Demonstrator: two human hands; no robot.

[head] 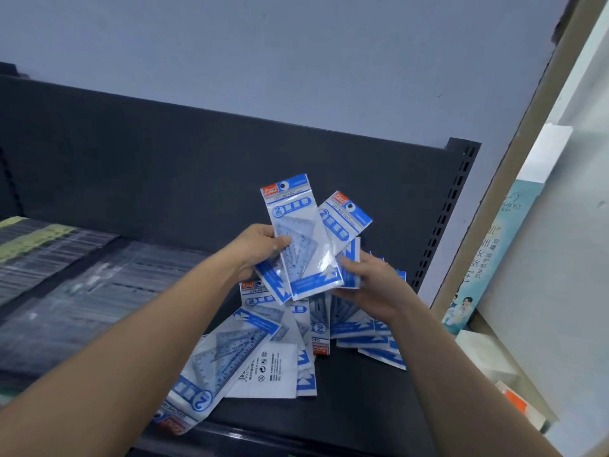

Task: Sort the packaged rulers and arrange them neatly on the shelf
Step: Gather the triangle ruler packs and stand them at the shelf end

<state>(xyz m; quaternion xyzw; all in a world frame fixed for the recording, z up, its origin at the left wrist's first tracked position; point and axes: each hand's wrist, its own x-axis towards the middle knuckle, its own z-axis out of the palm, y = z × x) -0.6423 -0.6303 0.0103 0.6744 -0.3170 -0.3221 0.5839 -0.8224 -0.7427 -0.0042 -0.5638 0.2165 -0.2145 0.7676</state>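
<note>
Pinching fanned packs (306, 258) at left edge with left grip (257, 245), thumb on front; clasping lower right corners with right grip (375, 285). Holding fan upright above pile (237, 354) scattered on shelf (356, 417). Judging packs light, thin, bendy, film slippery: gripping by edges, squaring before laying.

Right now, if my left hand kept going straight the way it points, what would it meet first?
Your left hand grips the fanned ruler packets; pushed on along that line, it would probably meet the shelf's dark back panel first, though depth is unclear.
</note>
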